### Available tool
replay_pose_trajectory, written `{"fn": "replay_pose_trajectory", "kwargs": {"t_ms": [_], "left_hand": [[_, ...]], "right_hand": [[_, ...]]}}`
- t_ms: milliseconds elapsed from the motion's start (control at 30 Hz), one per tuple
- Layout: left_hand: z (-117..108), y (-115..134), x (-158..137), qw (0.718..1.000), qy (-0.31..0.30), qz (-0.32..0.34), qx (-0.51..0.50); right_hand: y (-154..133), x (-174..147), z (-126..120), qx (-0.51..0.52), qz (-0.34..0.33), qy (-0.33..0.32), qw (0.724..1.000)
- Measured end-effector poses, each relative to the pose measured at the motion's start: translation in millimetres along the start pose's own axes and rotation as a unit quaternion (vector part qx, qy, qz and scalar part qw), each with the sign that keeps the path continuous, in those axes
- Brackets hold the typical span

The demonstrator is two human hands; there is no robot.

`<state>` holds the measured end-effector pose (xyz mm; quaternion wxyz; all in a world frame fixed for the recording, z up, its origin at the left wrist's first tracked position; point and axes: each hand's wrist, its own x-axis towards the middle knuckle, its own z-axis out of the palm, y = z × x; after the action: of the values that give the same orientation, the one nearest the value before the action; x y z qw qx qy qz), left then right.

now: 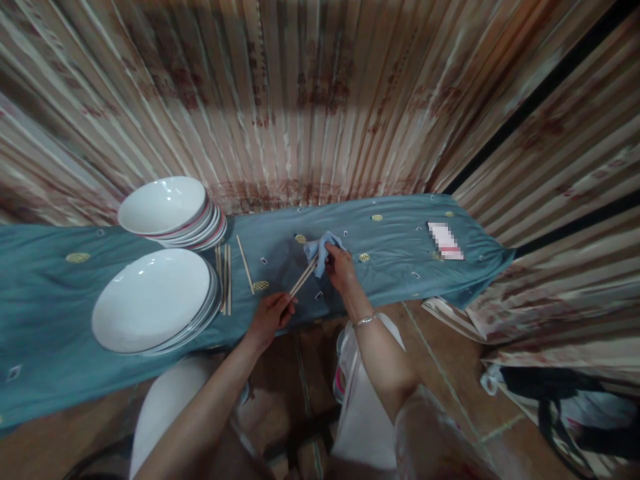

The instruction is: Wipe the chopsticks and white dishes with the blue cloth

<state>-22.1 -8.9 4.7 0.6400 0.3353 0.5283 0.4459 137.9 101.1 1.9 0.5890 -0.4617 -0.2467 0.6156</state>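
Observation:
My left hand (273,315) is closed around the near end of a pair of chopsticks (303,279), which slant up and away to the right above the table. At their far end, my right hand (339,265) pinches a light blue cloth (327,248) that wraps around the tips. To the left of my hands, a single chopstick (245,264) lies on the tablecloth. Several more chopsticks (227,280) lie side by side next to the dishes.
A stack of white bowls (165,203) stands at the back left, with a stack of white plates (153,300) in front. The table wears a teal patterned tablecloth (395,267). A blurred pink-and-white packet (453,248) lies at the right. Pleated curtains (320,100) hang behind.

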Motion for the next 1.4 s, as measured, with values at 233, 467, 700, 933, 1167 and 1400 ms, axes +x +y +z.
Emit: {"fn": "replay_pose_trajectory", "kwargs": {"t_ms": [233, 467, 700, 933, 1167, 1400], "left_hand": [[1, 2, 0, 1.000, -0.003, 0.012, 0.003], [-2, 1, 5, 1.000, -0.005, 0.027, -0.012], [-4, 2, 8, 0.999, -0.003, 0.035, -0.018], [-2, 4, 9, 0.999, -0.006, 0.033, -0.016], [-2, 2, 9, 1.000, -0.002, 0.022, -0.003], [-2, 2, 4, 1.000, -0.004, 0.015, 0.010]], "right_hand": [[11, -17, 15, 0.012, 0.039, -0.019, 0.999], [31, -35, 26, -0.014, 0.054, -0.078, 0.995], [45, -44, 27, -0.027, 0.072, -0.119, 0.990], [42, -42, 25, -0.032, 0.063, -0.112, 0.991], [27, -30, 20, -0.013, 0.043, -0.070, 0.997], [13, -12, 11, 0.025, 0.026, -0.019, 0.999]]}}
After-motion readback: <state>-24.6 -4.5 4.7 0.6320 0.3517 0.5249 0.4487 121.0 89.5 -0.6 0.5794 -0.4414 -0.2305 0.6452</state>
